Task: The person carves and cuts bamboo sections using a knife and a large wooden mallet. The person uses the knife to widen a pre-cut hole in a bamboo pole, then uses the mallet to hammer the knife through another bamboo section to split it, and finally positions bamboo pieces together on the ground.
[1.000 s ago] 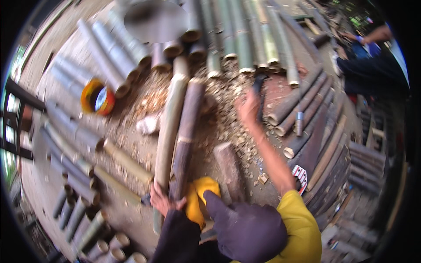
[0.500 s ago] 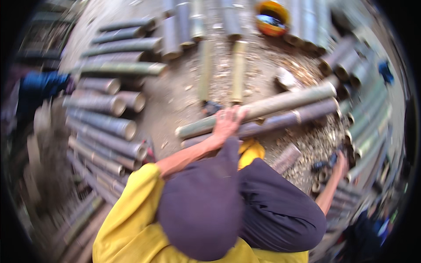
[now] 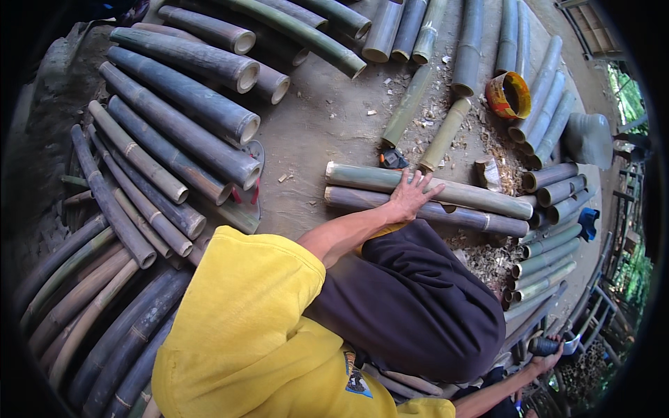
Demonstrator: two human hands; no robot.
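Note:
My left hand (image 3: 411, 197) lies with spread fingers on a pale green-grey bamboo pole (image 3: 481, 196), near its middle. Alongside, nearer to me, runs a second, greyer bamboo pole (image 3: 488, 221) with a dark notch cut in its upper side. Far out at the lower right, my right hand (image 3: 546, 362) is closed round a tool with a dark handle (image 3: 542, 346). A shiny metal part shows at the tool's end, but its exact kind is unclear. Beyond the left hand sits a black and orange tape measure (image 3: 394, 159), next to two shorter bamboo pieces (image 3: 446, 132).
Many cut bamboo poles (image 3: 181, 90) lie in rows to the left. More poles (image 3: 550, 258) are stacked at the right. A yellow and red round container (image 3: 507, 95) stands at the back. Wood chips (image 3: 488, 268) are scattered around a pale wood block (image 3: 488, 173).
The view has turned, and the scene sits differently in it. My right hand has gone from beside the right-hand bamboo stack to farther out at the lower right. My left hand remains on the pole.

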